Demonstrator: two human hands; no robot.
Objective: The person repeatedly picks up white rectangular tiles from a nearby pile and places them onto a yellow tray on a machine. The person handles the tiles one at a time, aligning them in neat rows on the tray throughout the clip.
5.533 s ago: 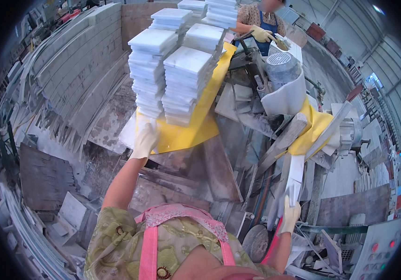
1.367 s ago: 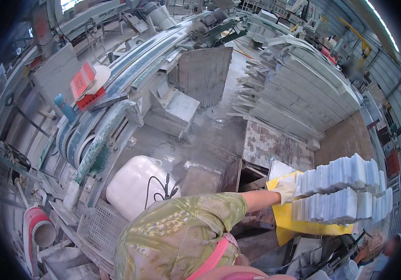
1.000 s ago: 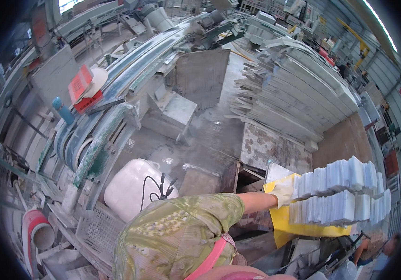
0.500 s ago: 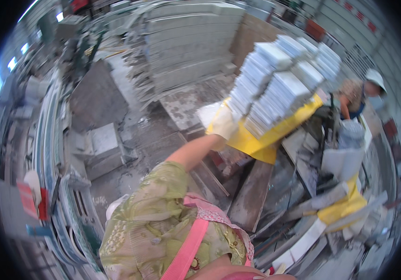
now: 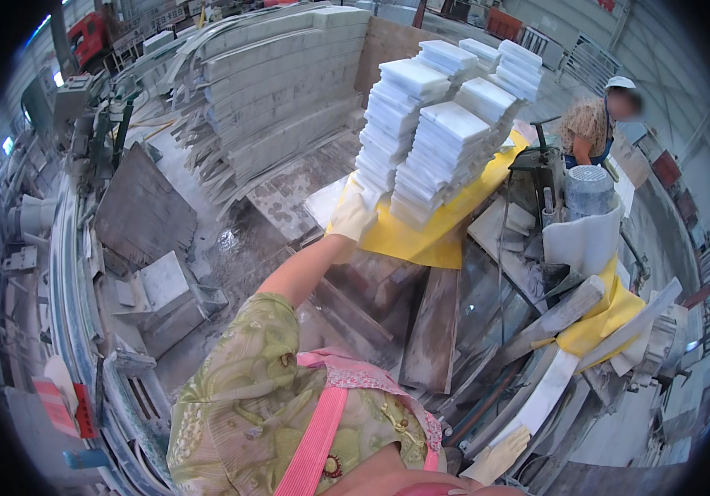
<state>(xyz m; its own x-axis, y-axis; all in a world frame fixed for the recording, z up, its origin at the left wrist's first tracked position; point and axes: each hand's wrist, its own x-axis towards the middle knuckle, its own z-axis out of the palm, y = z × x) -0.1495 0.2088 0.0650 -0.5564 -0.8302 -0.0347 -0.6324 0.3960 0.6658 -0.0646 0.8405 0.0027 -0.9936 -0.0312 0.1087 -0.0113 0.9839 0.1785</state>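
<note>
My left hand (image 5: 353, 213), in a pale glove, rests against the bottom of several tall stacks of white stone tiles (image 5: 433, 128) that stand on a yellow sheet (image 5: 421, 240) over a work surface. Its fingers are spread flat on the stack's lower edge. My right hand (image 5: 499, 455), also gloved, hangs low at the bottom right beside a long pale stone strip (image 5: 549, 393), holding nothing that I can see.
Another person in a white cap (image 5: 599, 120) works beyond the tiles beside a grey cylindrical machine part (image 5: 588, 190). Large stacks of long stone slabs (image 5: 280, 91) lie at the back left. Dark slabs (image 5: 144, 207), offcuts and wet floor surround me.
My view has swung back from the left side of the workshop toward the tile stacks. My left hand has stayed on the stack throughout.
</note>
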